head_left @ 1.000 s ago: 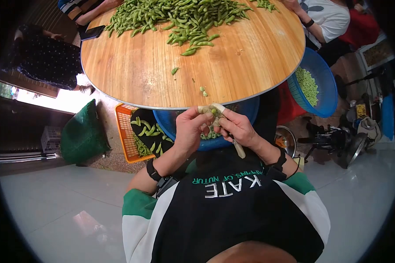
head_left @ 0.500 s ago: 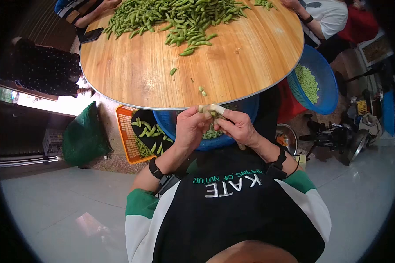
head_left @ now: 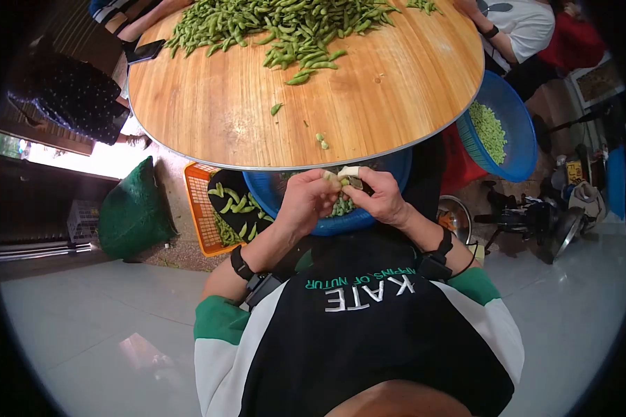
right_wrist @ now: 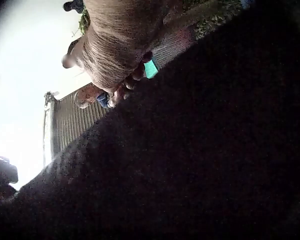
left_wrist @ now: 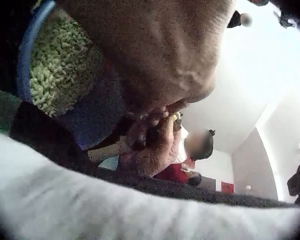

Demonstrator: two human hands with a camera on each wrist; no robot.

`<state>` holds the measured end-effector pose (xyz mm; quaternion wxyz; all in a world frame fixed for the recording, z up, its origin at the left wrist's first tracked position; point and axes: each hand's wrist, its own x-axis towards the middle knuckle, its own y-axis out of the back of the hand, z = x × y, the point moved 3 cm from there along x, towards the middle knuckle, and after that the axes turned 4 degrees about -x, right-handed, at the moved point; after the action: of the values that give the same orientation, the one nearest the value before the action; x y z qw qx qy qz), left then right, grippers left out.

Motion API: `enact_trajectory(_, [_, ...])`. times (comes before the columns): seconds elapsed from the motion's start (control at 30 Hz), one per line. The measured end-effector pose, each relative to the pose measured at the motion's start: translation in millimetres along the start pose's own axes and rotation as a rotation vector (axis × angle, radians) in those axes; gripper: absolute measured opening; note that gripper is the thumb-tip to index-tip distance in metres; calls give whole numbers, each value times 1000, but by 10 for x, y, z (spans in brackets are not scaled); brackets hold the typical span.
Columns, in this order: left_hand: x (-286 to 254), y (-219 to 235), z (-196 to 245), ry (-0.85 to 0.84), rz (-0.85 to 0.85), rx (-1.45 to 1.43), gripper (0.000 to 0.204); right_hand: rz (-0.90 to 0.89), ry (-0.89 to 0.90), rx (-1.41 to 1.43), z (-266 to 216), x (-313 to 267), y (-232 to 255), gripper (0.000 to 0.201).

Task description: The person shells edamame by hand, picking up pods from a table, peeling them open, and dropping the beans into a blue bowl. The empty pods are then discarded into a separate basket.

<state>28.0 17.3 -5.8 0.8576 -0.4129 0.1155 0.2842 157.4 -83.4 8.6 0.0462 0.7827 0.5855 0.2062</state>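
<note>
Above a blue basin (head_left: pixel 261 194) by the table's near edge, both hands meet at their fingertips. The left hand (head_left: pixel 303 203) pinches one side of a small green soybean pod (head_left: pixel 346 182); the right hand (head_left: pixel 382 200) pinches the other. Pale coverings wrap some fingertips, including a white one on the right index finger. Shelled green beans (head_left: pixel 342 207) lie in the basin below, partly hidden by the hands. The left wrist view shows many beans (left_wrist: pixel 55 75) in the basin, while the right wrist view is mostly dark cloth beside the hand.
A round wooden table (head_left: pixel 209 104) bears a large heap of soybean pods (head_left: pixel 278 28) and a phone (head_left: pixel 146 51). At left is an orange basket (head_left: pixel 200 208) with pods; at right, a blue colander (head_left: pixel 520 153) of shelled beans. Other people sit across the table.
The pale strip that hung below the right hand no longer shows. Both hands stay together over the basin, their fingers shifted around the pod.
</note>
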Motion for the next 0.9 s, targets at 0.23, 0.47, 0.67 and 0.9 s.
enact_trajectory(0.23, [17,81,-18,335,-225,-177,5,-281,-86,203,-119,113,121,16])
enact_trajectory(0.47, [-12,79,35,268,-90,48,4,-199,116,-217,-119,166,30,18])
enact_trajectory(0.67, [-221,146,113,191,10,209,6,-91,250,-578,-290,219,-43,22])
enact_trajectory(0.9, [-1165,811,883,-227,217,1798,19,-254,261,-552,-458,458,75,23])
